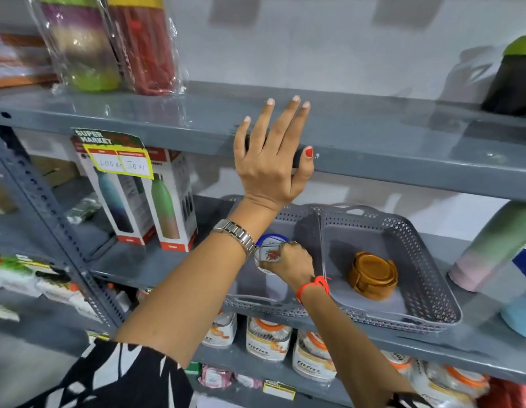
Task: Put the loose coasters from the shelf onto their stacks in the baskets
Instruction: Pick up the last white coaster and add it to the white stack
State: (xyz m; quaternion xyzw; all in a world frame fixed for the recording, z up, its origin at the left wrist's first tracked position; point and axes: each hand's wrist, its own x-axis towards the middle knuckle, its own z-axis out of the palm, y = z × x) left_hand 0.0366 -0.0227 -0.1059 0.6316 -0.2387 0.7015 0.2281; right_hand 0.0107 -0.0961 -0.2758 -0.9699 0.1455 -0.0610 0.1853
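Coasters mostly sorted, by the look of it. Right hand (288, 262) pinched a round white floral coaster (269, 254) low inside the left grey perforated plastic basket (255, 301), over a blue-rimmed piece beneath. Left hand (270, 160) gripped a dark flat object (297, 159), possibly another coaster, at the grey metal upper shelf (403, 136) edge. Brown wooden coaster stack (373, 275) sat in the right grey basket (426, 290). Left stack largely hidden behind wrist and hand; dark object's identity unclear.
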